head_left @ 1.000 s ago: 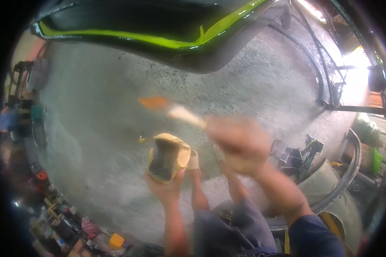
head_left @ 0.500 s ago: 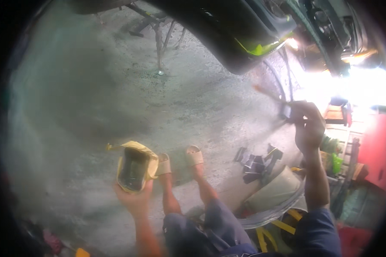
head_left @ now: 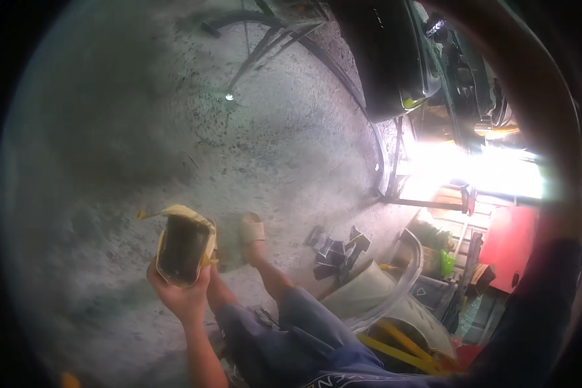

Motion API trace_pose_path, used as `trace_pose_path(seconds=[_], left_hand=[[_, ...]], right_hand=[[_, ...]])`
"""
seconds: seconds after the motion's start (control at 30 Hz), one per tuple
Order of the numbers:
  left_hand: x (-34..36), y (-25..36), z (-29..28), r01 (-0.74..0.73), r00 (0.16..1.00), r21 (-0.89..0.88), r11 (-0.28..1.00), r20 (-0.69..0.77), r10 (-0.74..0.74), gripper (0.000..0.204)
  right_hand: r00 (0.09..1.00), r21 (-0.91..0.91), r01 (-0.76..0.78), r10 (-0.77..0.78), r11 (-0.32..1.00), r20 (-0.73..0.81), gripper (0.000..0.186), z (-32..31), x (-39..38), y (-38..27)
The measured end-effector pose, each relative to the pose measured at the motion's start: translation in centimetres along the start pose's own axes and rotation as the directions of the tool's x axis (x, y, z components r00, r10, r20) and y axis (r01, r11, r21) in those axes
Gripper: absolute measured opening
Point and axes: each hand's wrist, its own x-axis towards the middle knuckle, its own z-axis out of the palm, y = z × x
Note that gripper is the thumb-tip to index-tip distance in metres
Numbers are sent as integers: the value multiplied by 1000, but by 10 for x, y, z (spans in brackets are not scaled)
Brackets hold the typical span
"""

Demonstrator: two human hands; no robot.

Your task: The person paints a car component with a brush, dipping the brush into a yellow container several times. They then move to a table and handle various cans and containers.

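Observation:
My left hand [head_left: 180,296] is closed around a small open container [head_left: 210,244] with a pale yellow, tape-like edging, one strip of which sticks out at its far left. Its inside looks dark; I cannot make out whether that is liquid. My right arm [head_left: 562,174] is raised along the right side and bends over the top of the view, its hand out of sight. Below its bend, a glossy black panel [head_left: 388,58] with a yellow-green mark at its lower end hangs from above.
Dark metal stand legs [head_left: 258,55] rest on the grey floor [head_left: 136,149]. At right are dark scraps [head_left: 336,255], a pale tub [head_left: 362,291] with a clear rim, yellow straps [head_left: 401,349] and a red panel [head_left: 511,242]. A glaring light [head_left: 478,168] washes out the area behind.
My right hand, which held a blurred thin tool like a brush, has risen out of view. The view has swung, shifting the black panel; my left hand still holds the container.

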Motion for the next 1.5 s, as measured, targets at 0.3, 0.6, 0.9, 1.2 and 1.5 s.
trace_pose_path(seconds=[0.3, 0.6, 0.9, 1.2, 1.5], left_hand=[[-16, -28, -40, 122, 985, 56, 991, -128, -114, 79], [-13, -47, -63, 60, 977, -91, 994, -200, -77, 73], [-24, -58, -82, 121, 960, -81, 989, -246, -137, 78], [-36, -61, -84, 163, 959, 22, 986, -237, -153, 77], [-41, -89, -90, 226, 939, 29, 974, -273, -210, 80]], right_hand=[[942, -347, 335, -324, 876, 92, 11, 50, -35, -57], [874, 420, 221, -370, 880, 316, 9, 79, -169, -145], [906, 380, -202, 24, 903, 423, 13, 53, -108, -105], [999, 67, 52, -52, 996, 0, 16, 20, -50, -78], [909, 321, 55, -181, 945, 375, 13, 41, -149, -137]])
